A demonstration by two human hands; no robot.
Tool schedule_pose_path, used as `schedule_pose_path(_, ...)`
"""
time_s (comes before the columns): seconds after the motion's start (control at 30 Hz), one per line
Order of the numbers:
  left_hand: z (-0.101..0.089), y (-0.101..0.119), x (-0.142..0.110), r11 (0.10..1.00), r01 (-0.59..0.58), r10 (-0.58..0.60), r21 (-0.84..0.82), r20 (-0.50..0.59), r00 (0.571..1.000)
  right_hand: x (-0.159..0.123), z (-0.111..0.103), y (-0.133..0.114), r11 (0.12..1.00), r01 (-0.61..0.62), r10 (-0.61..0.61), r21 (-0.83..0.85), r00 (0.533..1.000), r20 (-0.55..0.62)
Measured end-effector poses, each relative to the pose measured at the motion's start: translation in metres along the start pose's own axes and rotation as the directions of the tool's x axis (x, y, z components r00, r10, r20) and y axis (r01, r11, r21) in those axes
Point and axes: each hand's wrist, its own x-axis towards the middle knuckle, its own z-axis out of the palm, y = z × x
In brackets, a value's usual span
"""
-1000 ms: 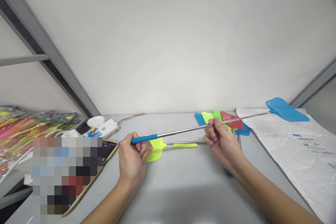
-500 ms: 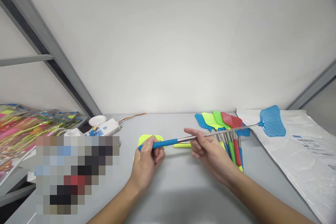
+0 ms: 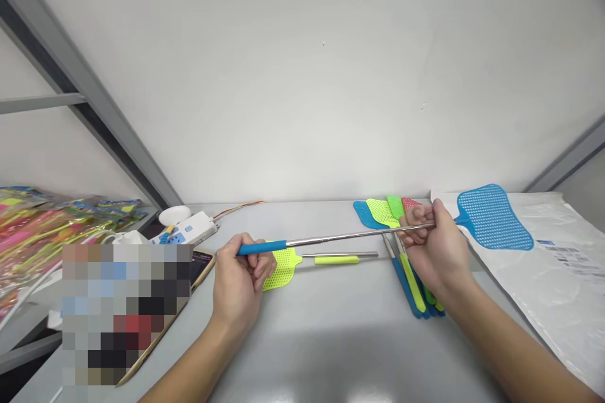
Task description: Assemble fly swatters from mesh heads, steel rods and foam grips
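My left hand (image 3: 241,283) is closed around the blue grip of a blue fly swatter (image 3: 491,217). Its telescopic steel rod runs rightward above the table. My right hand (image 3: 437,252) is closed on the rod near the blue mesh head, which hangs over a white plastic bag (image 3: 558,264). Under the rod lies a yellow-green fly swatter (image 3: 283,264) flat on the grey table (image 3: 321,340). Beneath my right hand sits a fanned bunch of several fly swatters (image 3: 382,214) in blue, green and red.
A phone (image 3: 201,264) and a blurred patch lie at the left. Behind them are a white power strip (image 3: 189,230) with wires and a small white dish (image 3: 172,217). Colourful packaged goods (image 3: 42,227) fill the far left. A white wall stands behind.
The rod was pushed short half a second ago; now it is drawn out longer. My right hand slid right along it to the head end and my left hand moved left.
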Motion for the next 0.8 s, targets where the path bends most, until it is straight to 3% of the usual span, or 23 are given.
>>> schedule_pose_path(0.1, 0.003, -0.020, -0.011, 0.990, 0.072, -0.091, 0.125, 0.153, 0.984, -0.017, 0.010, 0.016, 0.994, -0.055, 0.063, -0.098, 0.994, 0.087)
schedule_pose_path(0.17, 0.004, -0.031, -0.018, 0.974, 0.116, -0.167, 0.195, 0.274, 0.947, -0.030, 0.017, 0.027, 0.981, -0.097, 0.132, -0.167, 0.967, 0.216)
schedule_pose_path(0.23, 0.004, -0.037, -0.023, 0.965, 0.120, -0.194, 0.233, 0.326, 0.925, -0.040, 0.021, 0.036, 0.969, -0.125, 0.187, -0.213, 0.935, 0.302)
schedule_pose_path(0.47, 0.003, -0.030, -0.018, 0.950, 0.141, -0.227, 0.278, 0.306, 0.924, -0.054, 0.022, 0.050, 0.929, -0.235, 0.344, -0.286, 0.835, 0.429)
schedule_pose_path(0.63, 0.007, -0.020, -0.010, 0.969, 0.240, -0.248, 0.063, 0.192, 0.950, -0.054, 0.015, 0.057, 0.926, -0.223, 0.361, -0.305, 0.760, 0.540)
schedule_pose_path(0.7, 0.007, -0.017, -0.007, 0.965, 0.262, -0.257, -0.009, 0.172, 0.951, -0.051, 0.013, 0.056, 0.939, -0.242, 0.339, -0.245, 0.768, 0.543)
schedule_pose_path(0.8, 0.003, -0.013, -0.001, 0.962, 0.261, -0.249, -0.076, 0.140, 0.958, -0.042, 0.013, 0.049, 0.953, -0.279, 0.303, -0.122, 0.833, 0.462)
